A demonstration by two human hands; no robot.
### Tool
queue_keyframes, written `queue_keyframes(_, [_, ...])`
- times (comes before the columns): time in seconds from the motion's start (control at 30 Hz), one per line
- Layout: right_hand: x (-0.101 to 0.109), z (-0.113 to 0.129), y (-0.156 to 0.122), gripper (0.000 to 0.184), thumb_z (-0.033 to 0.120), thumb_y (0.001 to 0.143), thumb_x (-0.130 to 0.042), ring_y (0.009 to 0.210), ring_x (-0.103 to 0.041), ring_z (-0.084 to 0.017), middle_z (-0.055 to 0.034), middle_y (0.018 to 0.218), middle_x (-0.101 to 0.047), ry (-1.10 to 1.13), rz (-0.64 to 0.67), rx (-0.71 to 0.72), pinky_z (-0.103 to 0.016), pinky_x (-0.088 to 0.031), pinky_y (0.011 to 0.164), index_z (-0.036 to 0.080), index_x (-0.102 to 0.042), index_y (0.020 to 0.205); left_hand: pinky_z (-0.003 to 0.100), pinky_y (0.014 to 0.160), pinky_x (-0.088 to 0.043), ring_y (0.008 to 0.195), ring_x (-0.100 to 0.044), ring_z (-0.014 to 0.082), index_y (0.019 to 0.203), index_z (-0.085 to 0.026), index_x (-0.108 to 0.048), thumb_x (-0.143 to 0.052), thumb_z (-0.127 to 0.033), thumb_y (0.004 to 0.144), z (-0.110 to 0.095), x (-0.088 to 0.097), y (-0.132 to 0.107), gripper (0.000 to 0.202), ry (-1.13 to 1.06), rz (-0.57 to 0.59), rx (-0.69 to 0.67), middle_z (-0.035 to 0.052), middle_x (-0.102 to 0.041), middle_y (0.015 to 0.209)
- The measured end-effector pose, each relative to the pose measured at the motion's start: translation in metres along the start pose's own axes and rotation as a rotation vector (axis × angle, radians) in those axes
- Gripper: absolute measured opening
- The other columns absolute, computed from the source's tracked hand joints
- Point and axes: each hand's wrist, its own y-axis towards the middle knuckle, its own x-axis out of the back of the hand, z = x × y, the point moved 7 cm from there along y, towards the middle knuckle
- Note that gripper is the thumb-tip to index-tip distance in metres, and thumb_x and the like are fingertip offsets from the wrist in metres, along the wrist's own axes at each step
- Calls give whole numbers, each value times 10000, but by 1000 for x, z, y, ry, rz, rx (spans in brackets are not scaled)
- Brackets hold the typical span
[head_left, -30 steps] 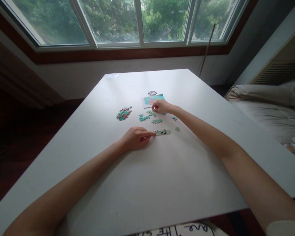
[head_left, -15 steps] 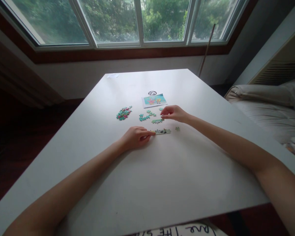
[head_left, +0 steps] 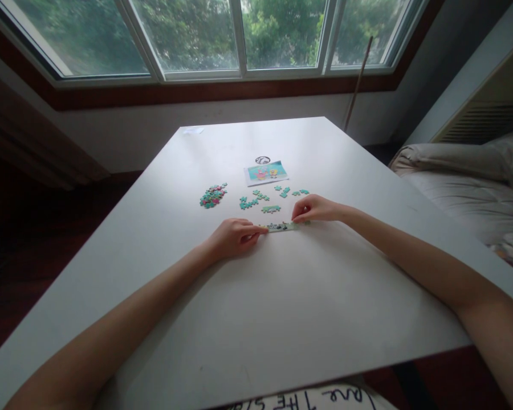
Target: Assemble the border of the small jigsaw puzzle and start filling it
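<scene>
A joined strip of jigsaw puzzle pieces lies flat on the white table. My left hand rests at its left end, index finger stretched along it and the other fingers curled under, holding it. At the strip's right end, my right hand pinches a puzzle piece, mostly covered by the fingertips, against or close to the strip. Just beyond lies a short joined row of green pieces. Farther back are small green clusters and loose pieces.
A heap of mixed puzzle pieces sits to the left. Behind the clusters lies a picture card, with a dark round mark past it. The white table reaches toward the window; a padded seat stands at right.
My right hand has moved right and toward me, from beside the green row to the strip's right end. Loose pieces behind it now show. My left hand stays at the strip's left end.
</scene>
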Motion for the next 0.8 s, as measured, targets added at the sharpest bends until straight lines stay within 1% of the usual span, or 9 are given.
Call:
queue_keyframes(0.2, [-1, -2, 0, 262, 368, 671, -662, 660, -544, -122, -30, 701, -654, -10, 15, -31, -236, -398, 588, 130, -698, 773, 175, 530, -342, 526, -475, 77, 1034, -198, -693, -469, -201, 862, -2, 1, 2, 282, 11, -14, -12, -13, -548, 574])
queue_keyframes(0.33, [-1, -5, 2, 237, 338, 658, -662, 667, -546, -125, -33, 710, -662, -20, 26, -66, -240, -408, 603, 133, -708, 768, 172, 531, -342, 532, -477, 76, 1035, -200, -693, -468, -206, 867, -2, 1, 2, 281, 10, -14, -9, -8, -560, 584])
queue_keyframes(0.47, [0, -9, 5, 218, 320, 660, -654, 651, -533, -119, -30, 698, -657, -16, -2, -92, -239, -400, 596, 135, -712, 761, 167, 538, -352, 547, -491, 77, 1052, -207, -687, -465, -207, 868, -1, -1, 2, 289, 4, -9, -7, -3, -573, 596])
queue_keyframes(0.57, [0, -7, 4, 267, 367, 679, -655, 633, -514, -111, -28, 690, -635, -31, 11, -85, -234, -383, 574, 128, -702, 790, 167, 531, -350, 541, -487, 76, 1050, -208, -689, -463, -213, 869, -1, -1, 2, 289, 11, -11, -7, -3, -568, 590])
queue_keyframes(0.7, [-4, 1, -2, 387, 444, 645, -704, 636, -499, -110, -10, 689, -589, -66, 98, -58, -229, -377, 563, 132, -662, 871, 169, 523, -345, 523, -472, 74, 1041, -203, -692, -461, -207, 865, -1, 1, 2, 290, 12, -10, -12, -8, -558, 575])
queue_keyframes(0.8, [-3, 8, -5, 405, 440, 608, -740, 657, -483, -109, -3, 722, -564, -155, 71, -8, -226, -375, 572, 144, -636, 863, 170, 520, -343, 515, -465, 73, 1025, -199, -697, -463, -208, 862, 0, 1, 2, 285, 16, -14, -11, -10, -550, 566])
